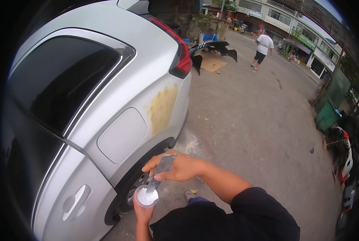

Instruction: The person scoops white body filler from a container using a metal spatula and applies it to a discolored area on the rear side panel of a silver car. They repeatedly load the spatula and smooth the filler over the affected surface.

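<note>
My left hand is wrapped round a small clear plastic cup with white paste in it. Above the cup, my right hand grips a grey putty knife. Its lower end reaches down into the cup at the paste. Both hands are close beside the rear wheel of a silver-white car. A yellowish, sanded-looking patch covers the rear panel between the fuel flap and the tail light.
Concrete ground stretches to the right of the car. Farther off, a person in blue crouches by a black bumper over cardboard. Another person in white stands beyond. A green bin is at the right edge.
</note>
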`<state>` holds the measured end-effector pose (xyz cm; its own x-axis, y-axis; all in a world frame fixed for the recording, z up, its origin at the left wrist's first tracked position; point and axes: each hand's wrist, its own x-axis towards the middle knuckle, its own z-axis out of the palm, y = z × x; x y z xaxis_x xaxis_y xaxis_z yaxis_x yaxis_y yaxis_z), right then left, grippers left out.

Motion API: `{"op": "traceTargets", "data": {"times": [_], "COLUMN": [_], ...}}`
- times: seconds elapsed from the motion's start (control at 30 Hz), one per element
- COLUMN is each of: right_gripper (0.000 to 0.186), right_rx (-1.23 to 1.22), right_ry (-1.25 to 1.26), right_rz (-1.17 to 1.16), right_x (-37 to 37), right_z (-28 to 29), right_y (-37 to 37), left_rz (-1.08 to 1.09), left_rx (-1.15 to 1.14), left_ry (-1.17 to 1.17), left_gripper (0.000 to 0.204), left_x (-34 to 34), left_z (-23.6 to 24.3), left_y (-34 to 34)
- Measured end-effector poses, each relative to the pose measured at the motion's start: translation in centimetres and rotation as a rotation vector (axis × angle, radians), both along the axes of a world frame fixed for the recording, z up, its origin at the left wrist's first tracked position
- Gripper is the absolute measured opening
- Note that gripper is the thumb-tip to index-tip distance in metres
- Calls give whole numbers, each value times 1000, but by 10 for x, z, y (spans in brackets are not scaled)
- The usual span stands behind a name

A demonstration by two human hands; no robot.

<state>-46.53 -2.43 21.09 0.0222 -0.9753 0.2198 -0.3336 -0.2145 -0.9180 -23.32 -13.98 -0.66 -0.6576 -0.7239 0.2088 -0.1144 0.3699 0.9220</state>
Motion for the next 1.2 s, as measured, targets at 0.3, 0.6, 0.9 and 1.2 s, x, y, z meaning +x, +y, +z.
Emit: {"op": "traceTargets", "data": {"times": [0.3, 0.6, 0.9, 1.2], "right_gripper": [38, 37, 34, 47], "right_rx": [-32, -192, -135, -140], "right_ry": [-8, 211, -182, -508], "right_rz": [59, 296, -78, -217], "right_x": [11, 41, 29, 44], "right_z": [-6, -6, -27, -73], "right_y": [5, -31, -41, -38], "left_rz": [55, 157, 345, 414], "left_rx": [-134, -203, -451, -440], "left_ry": [-152, -192, -170, -130], "left_gripper": [87, 87, 80, 83], "left_x": [17, 41, 50, 59], "left_z": [-5, 10, 21, 15], "left_y": [-5, -11, -22, -27]}}
